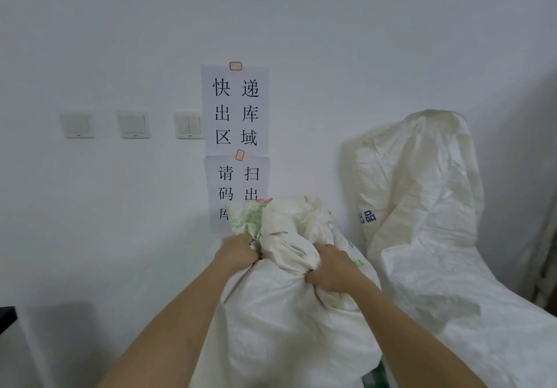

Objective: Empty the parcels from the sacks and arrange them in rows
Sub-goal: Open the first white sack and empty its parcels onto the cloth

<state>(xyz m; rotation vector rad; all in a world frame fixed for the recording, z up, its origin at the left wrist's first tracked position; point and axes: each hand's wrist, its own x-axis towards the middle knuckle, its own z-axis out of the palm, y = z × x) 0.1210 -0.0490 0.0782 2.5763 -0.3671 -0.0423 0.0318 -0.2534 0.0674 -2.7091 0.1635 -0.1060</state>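
At lower centre of the frame, the bunched neck of the near sack (280, 312) is gripped by the left hand (238, 252) and right hand (330, 270), one on each side. Its long axis runs upright. A second sack (422, 207) stands at right.

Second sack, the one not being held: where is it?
Head view, right side: second sack leans on the wall, right of the gripped sack.

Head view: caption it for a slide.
Both hands, left and right, grip the bunched neck of a white woven sack.
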